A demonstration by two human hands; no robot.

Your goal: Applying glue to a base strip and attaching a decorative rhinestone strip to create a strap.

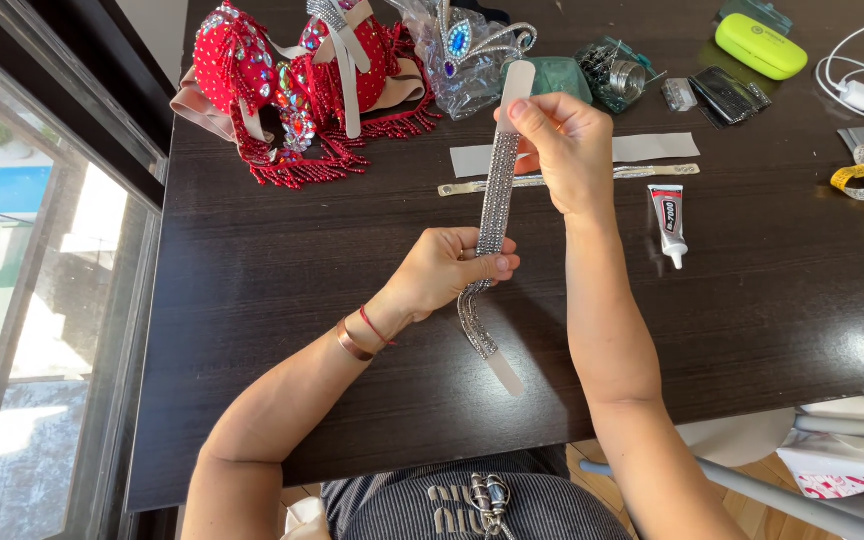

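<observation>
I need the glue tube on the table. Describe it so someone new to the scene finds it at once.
Start at the dark wooden table and find the person's right hand, which holds up the rhinestone strap. Just right of that wrist lies the small glue tube, nozzle toward the person. It is the only white, red-and-black labelled tube; the neighbouring pale strips are flat.

One head-worn view, looking steeply down from close above the fingers [500, 264], facing across the dark table [252, 300] beyond them.

Long silver rhinestone strap [497, 190], upright, lower end curled
</observation>
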